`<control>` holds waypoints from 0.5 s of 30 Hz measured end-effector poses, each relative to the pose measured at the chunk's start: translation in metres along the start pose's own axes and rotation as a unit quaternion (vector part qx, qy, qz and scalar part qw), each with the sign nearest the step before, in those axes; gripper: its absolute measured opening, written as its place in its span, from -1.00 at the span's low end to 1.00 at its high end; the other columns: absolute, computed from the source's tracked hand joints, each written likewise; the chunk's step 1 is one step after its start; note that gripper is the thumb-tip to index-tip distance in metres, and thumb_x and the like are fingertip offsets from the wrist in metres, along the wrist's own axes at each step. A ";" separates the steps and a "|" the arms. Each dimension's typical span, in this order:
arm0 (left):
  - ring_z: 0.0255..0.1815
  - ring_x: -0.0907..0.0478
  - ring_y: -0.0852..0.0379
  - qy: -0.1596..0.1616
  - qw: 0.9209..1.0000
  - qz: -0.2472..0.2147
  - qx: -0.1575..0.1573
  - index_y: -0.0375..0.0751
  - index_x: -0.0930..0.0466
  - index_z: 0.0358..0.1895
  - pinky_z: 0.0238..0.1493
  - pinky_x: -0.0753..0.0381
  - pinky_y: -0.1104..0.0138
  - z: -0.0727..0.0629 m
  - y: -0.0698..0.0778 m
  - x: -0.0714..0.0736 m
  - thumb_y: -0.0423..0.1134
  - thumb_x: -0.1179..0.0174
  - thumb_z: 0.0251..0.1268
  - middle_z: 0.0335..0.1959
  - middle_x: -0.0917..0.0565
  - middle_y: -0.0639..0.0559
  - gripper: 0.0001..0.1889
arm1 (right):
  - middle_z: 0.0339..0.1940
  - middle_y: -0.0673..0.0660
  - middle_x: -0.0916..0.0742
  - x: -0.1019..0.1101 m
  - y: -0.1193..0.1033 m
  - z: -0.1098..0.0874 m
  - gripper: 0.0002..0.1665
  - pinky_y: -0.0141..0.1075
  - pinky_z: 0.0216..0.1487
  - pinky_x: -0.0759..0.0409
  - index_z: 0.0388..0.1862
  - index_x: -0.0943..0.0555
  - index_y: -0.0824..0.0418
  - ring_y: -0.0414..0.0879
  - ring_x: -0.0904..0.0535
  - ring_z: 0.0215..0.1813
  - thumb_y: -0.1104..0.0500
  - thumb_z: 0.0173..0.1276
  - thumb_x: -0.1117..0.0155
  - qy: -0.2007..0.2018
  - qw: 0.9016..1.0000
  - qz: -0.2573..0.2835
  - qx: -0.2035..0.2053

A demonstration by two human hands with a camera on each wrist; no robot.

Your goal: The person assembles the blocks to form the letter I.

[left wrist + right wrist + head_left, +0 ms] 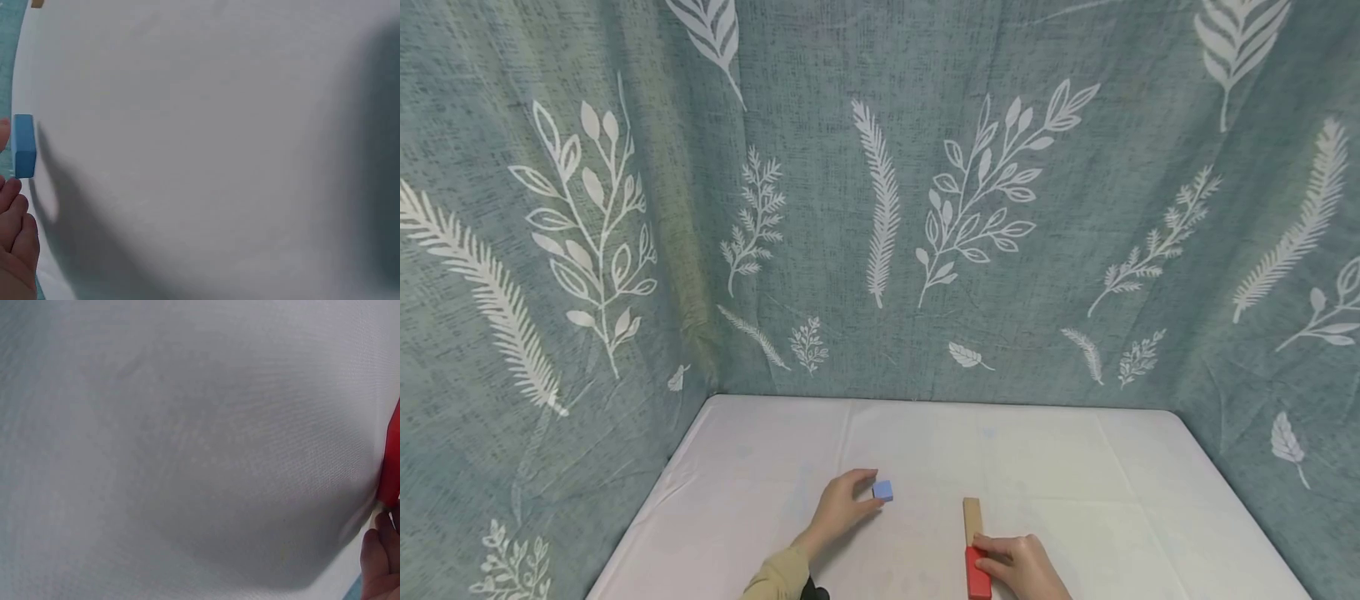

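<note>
A small blue block (pixel 883 491) stands at mid-table, and my left hand (pixel 842 505) has its curved thumb and index finger around it. In the left wrist view the blue block (pixel 24 147) shows close to the fingertips (pixel 9 190); full contact on both sides is hard to make out. Farther right, my right hand (pixel 1021 563) grips a red block (pixel 977 575) by its upper part. End to end with it lies a tan wooden block (pixel 972 518), pointing away from me. Only an edge of the red block (pixel 391 462) shows in the right wrist view.
A white cloth (pixel 1075 483) covers the table, with faint creases. Green-blue curtains (pixel 820 250) with white leaf prints hang along its back and both sides. Part of a black object (pixel 814 590) shows beside the left sleeve (pixel 781 575).
</note>
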State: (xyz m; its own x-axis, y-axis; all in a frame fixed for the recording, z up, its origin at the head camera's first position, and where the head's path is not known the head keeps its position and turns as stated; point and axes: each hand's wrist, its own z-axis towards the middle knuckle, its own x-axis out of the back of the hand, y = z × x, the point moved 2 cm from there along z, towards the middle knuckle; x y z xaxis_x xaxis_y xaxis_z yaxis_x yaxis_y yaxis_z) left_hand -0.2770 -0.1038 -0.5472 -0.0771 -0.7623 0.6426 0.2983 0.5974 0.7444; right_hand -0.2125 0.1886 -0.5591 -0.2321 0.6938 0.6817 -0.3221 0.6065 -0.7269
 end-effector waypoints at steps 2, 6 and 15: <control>0.14 -0.52 -0.25 0.002 1.000 0.001 0.007 -0.37 -0.54 0.06 0.21 -0.43 -0.09 -0.001 -0.003 -0.003 -0.19 -0.37 0.03 0.06 -0.62 -0.26 -0.49 | -0.08 0.23 -0.74 0.000 0.000 0.000 -0.53 -0.20 -0.13 -0.70 -0.05 -0.67 0.36 0.09 -0.70 -0.05 0.06 0.15 -0.38 0.000 1.000 -0.002 0.000; 0.11 -0.55 -0.23 0.013 1.000 0.008 0.009 -0.36 -0.57 0.03 0.19 -0.45 -0.07 -0.002 -0.008 -0.007 -0.20 -0.38 0.01 0.04 -0.64 -0.26 -0.52 | -0.08 0.24 -0.74 0.000 0.001 0.000 -0.54 -0.20 -0.13 -0.70 -0.06 -0.67 0.36 0.10 -0.70 -0.05 0.07 0.16 -0.37 0.000 1.000 -0.005 0.005; 0.09 -0.58 -0.18 0.042 0.999 0.008 0.012 -0.31 -0.61 -0.02 0.17 -0.49 -0.01 -0.001 -0.013 -0.012 -0.24 -0.39 -0.03 0.00 -0.66 -0.22 -0.56 | -0.09 0.23 -0.75 0.001 0.001 0.000 -0.54 -0.19 -0.14 -0.70 -0.05 -0.67 0.36 0.11 -0.70 -0.06 0.07 0.16 -0.37 0.000 1.000 -0.005 -0.001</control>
State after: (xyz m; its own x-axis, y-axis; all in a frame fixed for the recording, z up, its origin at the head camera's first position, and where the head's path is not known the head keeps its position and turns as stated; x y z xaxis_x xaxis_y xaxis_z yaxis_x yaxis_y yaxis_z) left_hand -0.2793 -0.1024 -0.5649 0.0083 -0.7703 0.6376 0.2763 0.6145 0.7389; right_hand -0.2130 0.1897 -0.5596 -0.2284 0.6874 0.6895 -0.3227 0.6147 -0.7197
